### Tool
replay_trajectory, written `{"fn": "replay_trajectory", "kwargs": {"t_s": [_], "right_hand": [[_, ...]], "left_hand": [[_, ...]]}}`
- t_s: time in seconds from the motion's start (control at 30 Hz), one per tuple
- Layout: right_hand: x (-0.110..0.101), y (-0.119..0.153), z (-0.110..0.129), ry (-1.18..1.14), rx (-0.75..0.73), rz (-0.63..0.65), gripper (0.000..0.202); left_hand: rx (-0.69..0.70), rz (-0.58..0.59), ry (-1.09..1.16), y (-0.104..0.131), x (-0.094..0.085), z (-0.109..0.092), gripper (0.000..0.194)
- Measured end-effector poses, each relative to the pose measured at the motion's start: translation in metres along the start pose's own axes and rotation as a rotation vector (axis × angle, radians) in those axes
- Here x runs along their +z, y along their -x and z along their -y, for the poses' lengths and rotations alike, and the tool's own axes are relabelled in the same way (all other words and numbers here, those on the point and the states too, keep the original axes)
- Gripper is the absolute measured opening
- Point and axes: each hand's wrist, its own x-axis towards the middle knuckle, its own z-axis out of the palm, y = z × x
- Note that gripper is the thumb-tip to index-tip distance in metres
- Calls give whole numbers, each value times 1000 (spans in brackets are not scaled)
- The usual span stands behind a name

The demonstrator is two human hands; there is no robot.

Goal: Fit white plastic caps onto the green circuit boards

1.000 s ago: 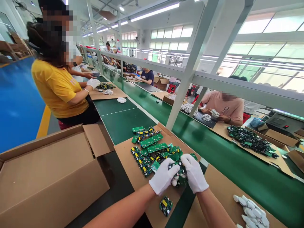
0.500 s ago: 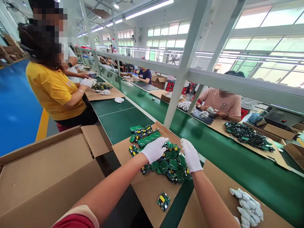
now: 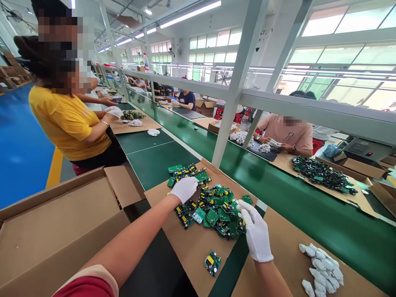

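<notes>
Both my hands wear white gloves and are at a loose heap of green circuit boards point(image 3: 221, 204) on a cardboard sheet point(image 3: 182, 247). My left hand point(image 3: 185, 189) lies palm down over the heap's left side, fingers stretched toward the rows of boards point(image 3: 182, 170) at the back; its fingertips are partly hidden. At the heap's right edge is my right hand point(image 3: 256, 233), open, thumb and fingers apart, fingertips against the outer boards. A single board point(image 3: 212, 263) with a yellow part lies apart, nearer to me.
White finger-shaped pieces point(image 3: 324, 268) lie on cardboard at right. An open carton point(image 3: 62, 214) stands at left. Beyond the heap run a green conveyor point(image 3: 297, 214) and a white post point(image 3: 227, 119). A person in yellow point(image 3: 68, 128) stands at left; another in pink point(image 3: 291, 136) sits across.
My left hand has moved left off the heap's middle, uncovering boards now spread more widely there. My right hand has drawn slightly back toward me, its fingers more apart.
</notes>
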Motion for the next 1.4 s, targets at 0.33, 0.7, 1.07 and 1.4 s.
{"fn": "replay_trajectory", "kwargs": {"t_s": [0.33, 0.7, 1.07, 1.4], "right_hand": [[21, -17, 39, 260, -175, 137, 31], [34, -8, 35, 240, -124, 171, 44], [42, -50, 49, 182, -185, 129, 35], [50, -5, 38, 281, -105, 364, 47]], "left_hand": [[121, 340, 653, 80, 8, -53, 30], [-242, 206, 1343, 127, 45, -56, 52], [-383, 73, 1446, 108, 40, -48, 51], [-240, 199, 1735, 109, 44, -51, 46]]}}
